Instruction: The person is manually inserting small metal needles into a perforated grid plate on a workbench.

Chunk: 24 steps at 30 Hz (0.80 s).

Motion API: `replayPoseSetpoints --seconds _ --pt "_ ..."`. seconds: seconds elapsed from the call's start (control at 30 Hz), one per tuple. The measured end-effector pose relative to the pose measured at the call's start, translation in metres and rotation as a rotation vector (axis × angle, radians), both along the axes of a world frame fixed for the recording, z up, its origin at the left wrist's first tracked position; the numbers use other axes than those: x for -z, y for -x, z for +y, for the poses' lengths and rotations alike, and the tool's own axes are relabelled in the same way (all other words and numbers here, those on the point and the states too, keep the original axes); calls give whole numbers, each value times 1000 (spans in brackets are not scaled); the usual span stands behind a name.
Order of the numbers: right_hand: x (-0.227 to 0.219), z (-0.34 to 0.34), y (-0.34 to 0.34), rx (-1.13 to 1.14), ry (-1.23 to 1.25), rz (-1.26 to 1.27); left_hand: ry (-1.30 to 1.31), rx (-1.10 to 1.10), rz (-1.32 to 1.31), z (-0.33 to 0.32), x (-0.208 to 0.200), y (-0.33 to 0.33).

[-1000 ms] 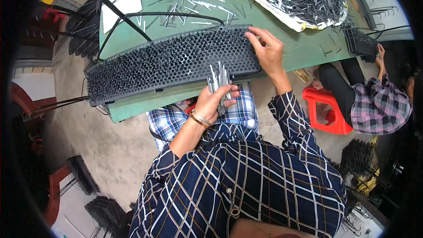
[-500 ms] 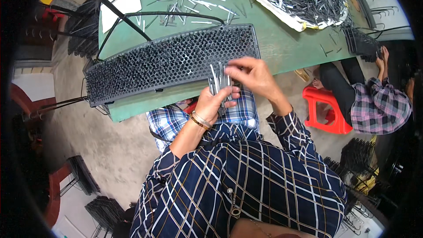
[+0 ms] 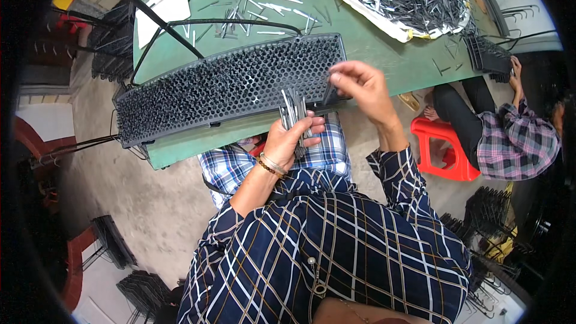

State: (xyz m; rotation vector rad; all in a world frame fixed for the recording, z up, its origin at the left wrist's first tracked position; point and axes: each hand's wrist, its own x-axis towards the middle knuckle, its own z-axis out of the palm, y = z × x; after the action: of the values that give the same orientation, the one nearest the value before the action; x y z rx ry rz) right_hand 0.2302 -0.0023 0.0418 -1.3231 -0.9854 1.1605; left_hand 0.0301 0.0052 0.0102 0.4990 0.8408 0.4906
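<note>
My left hand is closed round a bundle of slim metal pins, grey and dark, their upper ends standing out above the fingers. Farther right, my right hand pinches a thin dark pin near the right end of a black perforated rack. The long rack lies along the near edge of the table, held in a black wire frame. Most of its holes have dark pins standing in them, densest at the left; the right part shows more bare holes.
The green table bears loose pins, a white sheet and a big pale sack heaped with pins. A co-worker at the right handles another black rack, near a red stool. Black frames stand on the floor.
My right hand has moved right and slightly away from the bundle, now with a pin between its fingertips. The left hand has barely shifted.
</note>
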Motion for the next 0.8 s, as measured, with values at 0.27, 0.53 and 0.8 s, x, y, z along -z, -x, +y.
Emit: replayPoseSetpoints --seconds 0.27,0.53,0.8 --pt "1 22 -28 131 -71 -99 -16 4 3 0 -2 0" --pt "16 40 -51 112 -210 -302 6 22 24 -1 0 0" --pt "18 38 -54 -10 -228 -402 33 20 3 -1 3 1"
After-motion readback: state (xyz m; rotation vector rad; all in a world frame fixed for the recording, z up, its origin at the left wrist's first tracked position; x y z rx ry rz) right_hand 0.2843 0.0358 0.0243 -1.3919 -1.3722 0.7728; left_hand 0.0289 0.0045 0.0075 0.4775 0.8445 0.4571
